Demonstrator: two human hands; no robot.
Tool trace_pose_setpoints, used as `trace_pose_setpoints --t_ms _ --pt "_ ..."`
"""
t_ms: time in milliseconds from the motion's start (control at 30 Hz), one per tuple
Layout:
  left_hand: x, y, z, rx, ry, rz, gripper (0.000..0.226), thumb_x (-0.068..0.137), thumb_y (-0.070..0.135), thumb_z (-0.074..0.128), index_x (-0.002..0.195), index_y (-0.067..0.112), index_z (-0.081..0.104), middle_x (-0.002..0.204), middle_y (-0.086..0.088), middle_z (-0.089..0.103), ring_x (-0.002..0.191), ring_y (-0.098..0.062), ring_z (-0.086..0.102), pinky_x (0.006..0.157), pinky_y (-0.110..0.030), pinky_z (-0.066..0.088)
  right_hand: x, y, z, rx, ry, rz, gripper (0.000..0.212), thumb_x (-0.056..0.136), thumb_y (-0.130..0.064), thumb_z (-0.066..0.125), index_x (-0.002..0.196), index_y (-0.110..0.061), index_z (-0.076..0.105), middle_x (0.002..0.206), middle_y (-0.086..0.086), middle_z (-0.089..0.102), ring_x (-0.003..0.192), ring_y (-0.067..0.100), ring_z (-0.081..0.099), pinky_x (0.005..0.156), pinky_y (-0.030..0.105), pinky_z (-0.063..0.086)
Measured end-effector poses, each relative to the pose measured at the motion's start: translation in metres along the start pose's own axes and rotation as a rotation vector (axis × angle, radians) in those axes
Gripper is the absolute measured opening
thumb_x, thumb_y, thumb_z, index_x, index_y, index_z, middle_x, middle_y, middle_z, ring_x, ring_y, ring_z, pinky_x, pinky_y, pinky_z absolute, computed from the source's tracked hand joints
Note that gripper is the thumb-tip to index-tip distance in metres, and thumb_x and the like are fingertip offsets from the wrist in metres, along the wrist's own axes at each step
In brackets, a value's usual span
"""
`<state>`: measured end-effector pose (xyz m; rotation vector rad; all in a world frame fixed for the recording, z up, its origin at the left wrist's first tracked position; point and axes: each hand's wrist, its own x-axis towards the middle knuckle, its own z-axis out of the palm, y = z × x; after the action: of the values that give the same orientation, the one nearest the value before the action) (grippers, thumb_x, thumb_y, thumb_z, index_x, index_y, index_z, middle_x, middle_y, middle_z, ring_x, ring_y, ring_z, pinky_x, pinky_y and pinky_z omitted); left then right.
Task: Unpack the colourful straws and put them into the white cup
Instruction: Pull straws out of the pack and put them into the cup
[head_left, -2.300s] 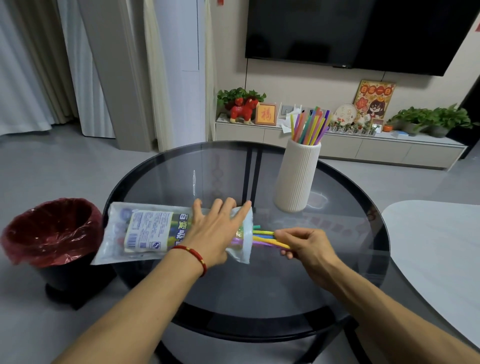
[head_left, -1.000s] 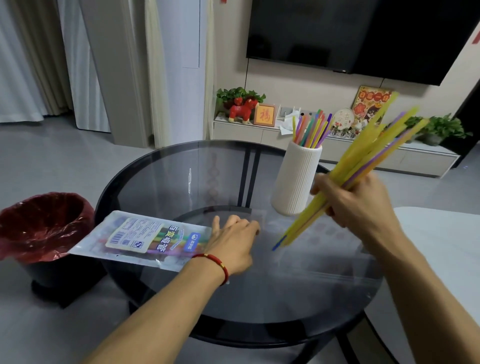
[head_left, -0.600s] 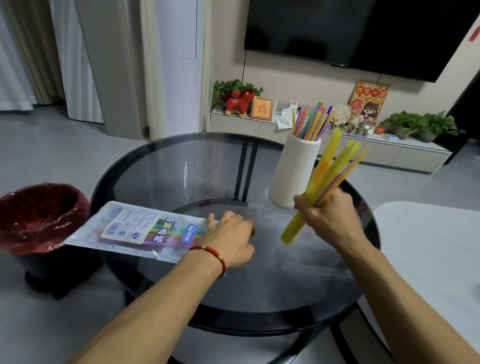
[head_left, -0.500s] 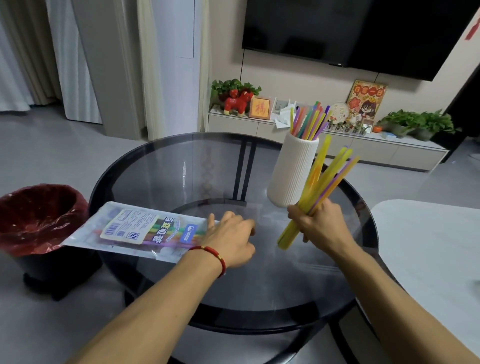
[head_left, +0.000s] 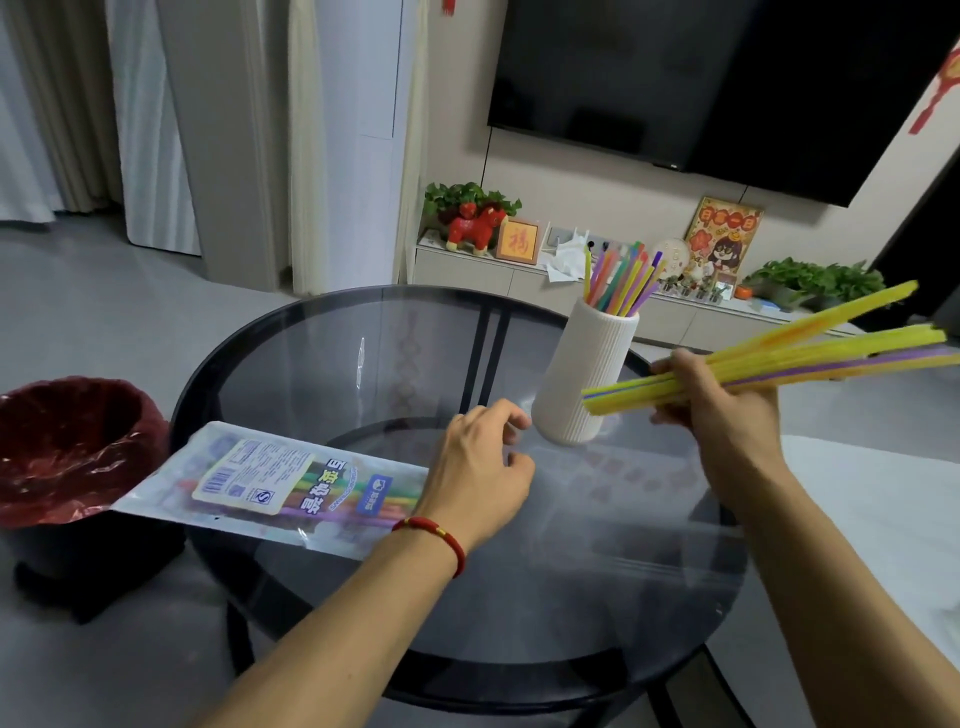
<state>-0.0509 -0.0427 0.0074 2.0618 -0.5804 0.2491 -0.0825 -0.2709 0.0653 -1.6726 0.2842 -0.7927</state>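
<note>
A white ribbed cup (head_left: 587, 374) stands on the round glass table (head_left: 322, 364) and holds several colourful straws (head_left: 621, 283). To its right, my right hand (head_left: 727, 415) grips a bundle of mostly yellow and purple straws (head_left: 810, 356), which lies almost level, its long end pointing right and its short end in front of the cup's side. The straw packet (head_left: 270, 478) lies flat at the table's left edge with coloured straws showing inside. My left hand (head_left: 483, 467) rests at the packet's right end, fingers loosely curled, just left of the cup's base.
A dark bin lined with a red bag (head_left: 67, 447) stands on the floor left of the table, under the packet's overhanging end. A white tabletop (head_left: 883, 519) lies close on the right. A low cabinet (head_left: 467, 270) with plants and ornaments runs along the far wall.
My right hand has swung the straw bundle from steeply upright beside the cup down to nearly level and shifted right. My left hand stays at the packet's end.
</note>
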Motion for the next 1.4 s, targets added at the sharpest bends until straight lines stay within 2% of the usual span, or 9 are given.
trace_pose_setpoints --t_ms 133,267,400,567,733,833,1033,1233,1400 --pt "0.003 -0.001 -0.001 -0.018 0.001 -0.012 0.031 0.085 0.008 0.058 0.11 0.027 0.058 0.103 0.009 0.06 0.102 -0.01 0.053 0.083 -0.023 0.045 0.049 -0.045 0.003 0.075 0.098 -0.125 0.025 0.087 -0.028 0.072 0.066 -0.019 0.079 0.068 -0.001 0.078 0.058 0.02 0.074 0.051 0.03 0.062" --pt "0.005 -0.003 0.0 -0.048 0.011 -0.007 0.034 0.083 0.006 0.058 0.109 0.028 0.057 0.104 0.011 0.059 0.103 -0.007 0.052 0.082 -0.017 0.043 0.087 -0.061 0.016 -0.046 0.168 -0.199 0.02 0.087 -0.023 0.068 0.07 -0.014 0.072 0.064 0.001 0.074 0.055 0.022 0.073 0.051 0.035 0.063" --pt "0.006 -0.003 0.001 -0.049 0.006 -0.012 0.036 0.082 0.005 0.056 0.109 0.029 0.055 0.104 0.012 0.058 0.104 -0.007 0.051 0.087 -0.024 0.047 0.106 -0.055 0.032 -0.24 0.126 -0.165 0.019 0.091 -0.023 0.067 0.075 -0.014 0.071 0.071 0.007 0.076 0.057 0.023 0.078 0.053 0.036 0.065" --pt "0.006 -0.002 0.001 -0.05 0.007 0.002 0.037 0.082 0.006 0.055 0.108 0.032 0.052 0.102 0.015 0.056 0.103 -0.004 0.048 0.084 -0.02 0.044 0.119 -0.063 0.049 -0.393 0.066 -0.191 0.026 0.085 -0.022 0.064 0.087 0.001 0.075 0.074 0.015 0.078 0.048 0.02 0.075 0.049 0.038 0.064" --pt "0.003 -0.003 0.0 -0.035 -0.033 -0.004 0.037 0.085 0.008 0.056 0.109 0.035 0.048 0.105 0.015 0.054 0.104 -0.003 0.048 0.08 -0.016 0.042 0.121 -0.077 0.054 -0.467 0.061 -0.232 0.016 0.085 -0.019 0.063 0.078 -0.007 0.07 0.074 0.016 0.077 0.048 0.024 0.075 0.052 0.044 0.066" --pt "0.004 -0.003 -0.001 -0.04 -0.036 -0.008 0.038 0.086 0.008 0.056 0.109 0.037 0.046 0.107 0.014 0.054 0.104 -0.003 0.048 0.076 -0.01 0.037 0.12 -0.078 0.055 -0.483 0.082 -0.274 0.023 0.089 -0.023 0.062 0.076 -0.007 0.073 0.073 0.017 0.077 0.046 0.02 0.073 0.052 0.04 0.065" --pt "0.002 0.0 0.0 -0.017 -0.044 -0.02 0.039 0.087 0.01 0.056 0.114 0.036 0.046 0.109 0.014 0.053 0.108 -0.006 0.048 0.086 -0.023 0.047 0.116 -0.074 0.061 -0.578 0.025 -0.293 0.026 0.089 -0.018 0.063 0.078 0.002 0.076 0.064 0.021 0.074 0.036 0.013 0.065 0.038 0.023 0.053" --pt "0.002 -0.001 0.0 -0.016 -0.048 -0.014 0.039 0.087 0.009 0.056 0.114 0.035 0.046 0.108 0.015 0.053 0.107 -0.004 0.046 0.083 -0.019 0.044 0.118 -0.074 0.064 -0.555 0.049 -0.219 0.026 0.087 -0.011 0.06 0.08 0.012 0.07 0.063 0.021 0.073 0.041 0.024 0.072 0.05 0.049 0.064" --pt "0.002 -0.001 0.0 -0.014 -0.059 -0.007 0.039 0.087 0.009 0.056 0.115 0.034 0.046 0.107 0.014 0.053 0.105 -0.004 0.047 0.084 -0.021 0.046 0.118 -0.073 0.066 -0.523 0.172 -0.077 0.021 0.086 -0.019 0.062 0.08 0.001 0.061 0.084 0.023 0.076 0.059 0.032 0.077 0.061 0.047 0.067"
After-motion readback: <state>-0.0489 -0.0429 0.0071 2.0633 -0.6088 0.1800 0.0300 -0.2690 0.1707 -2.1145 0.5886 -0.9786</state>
